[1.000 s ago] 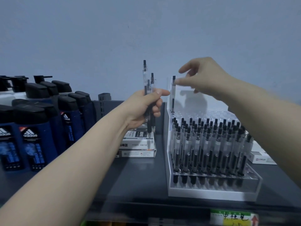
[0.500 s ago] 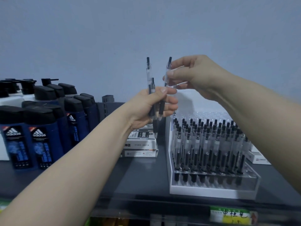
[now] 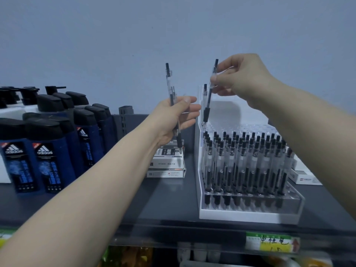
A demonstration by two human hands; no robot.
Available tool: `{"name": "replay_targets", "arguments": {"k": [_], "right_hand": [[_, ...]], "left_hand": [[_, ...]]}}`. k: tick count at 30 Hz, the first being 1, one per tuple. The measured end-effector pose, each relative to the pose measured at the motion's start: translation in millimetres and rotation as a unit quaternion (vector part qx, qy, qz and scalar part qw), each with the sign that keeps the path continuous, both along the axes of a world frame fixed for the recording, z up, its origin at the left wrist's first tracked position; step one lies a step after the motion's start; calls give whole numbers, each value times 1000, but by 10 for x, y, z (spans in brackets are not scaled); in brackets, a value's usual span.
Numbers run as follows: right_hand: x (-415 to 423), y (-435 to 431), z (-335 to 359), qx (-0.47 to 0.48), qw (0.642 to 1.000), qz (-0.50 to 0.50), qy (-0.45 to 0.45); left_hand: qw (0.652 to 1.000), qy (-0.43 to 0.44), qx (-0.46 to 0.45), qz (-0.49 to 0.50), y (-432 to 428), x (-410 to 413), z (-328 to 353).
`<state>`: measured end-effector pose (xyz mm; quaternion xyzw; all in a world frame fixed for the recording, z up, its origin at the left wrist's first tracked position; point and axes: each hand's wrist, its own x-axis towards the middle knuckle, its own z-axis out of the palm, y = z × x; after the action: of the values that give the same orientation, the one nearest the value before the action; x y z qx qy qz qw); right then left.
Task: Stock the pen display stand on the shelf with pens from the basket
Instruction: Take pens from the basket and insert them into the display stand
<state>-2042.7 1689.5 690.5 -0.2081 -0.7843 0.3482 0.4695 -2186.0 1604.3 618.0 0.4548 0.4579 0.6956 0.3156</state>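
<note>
A white and clear pen display stand (image 3: 250,215) sits on the dark shelf (image 3: 169,205), its front rows filled with several upright black-grip pens. My left hand (image 3: 173,120) is raised left of the stand, shut on two pens (image 3: 169,87) that point upward. My right hand (image 3: 240,79) pinches one pen (image 3: 209,99) by its upper end, and the pen hangs tip down over the stand's back left corner. One pen stands by itself in a back row there. The basket is not in view.
Dark blue shower gel bottles (image 3: 46,151) with black caps crowd the shelf's left side. Stacked white pen boxes (image 3: 166,164) lie between them and the stand, another white box (image 3: 306,178) right of it. A price label (image 3: 271,243) hangs on the shelf edge.
My right hand has pulled one pen out of the bunch in my left hand and carried it right, over the stand's back left corner. My left hand has loosened a little and dropped slightly.
</note>
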Motion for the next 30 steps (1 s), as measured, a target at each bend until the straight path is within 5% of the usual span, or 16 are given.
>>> {"name": "replay_targets", "arguments": {"k": [16, 20, 30], "right_hand": [[-96, 48, -256, -45, 993, 21, -109], [6, -44, -127, 75, 990, -71, -98], [-42, -318, -37, 59, 986, 83, -129]], "left_hand": [[999, 35, -20, -18, -41, 2, -30], [996, 36, -18, -79, -86, 2, -1], [972, 55, -23, -228, -136, 149, 91]]}}
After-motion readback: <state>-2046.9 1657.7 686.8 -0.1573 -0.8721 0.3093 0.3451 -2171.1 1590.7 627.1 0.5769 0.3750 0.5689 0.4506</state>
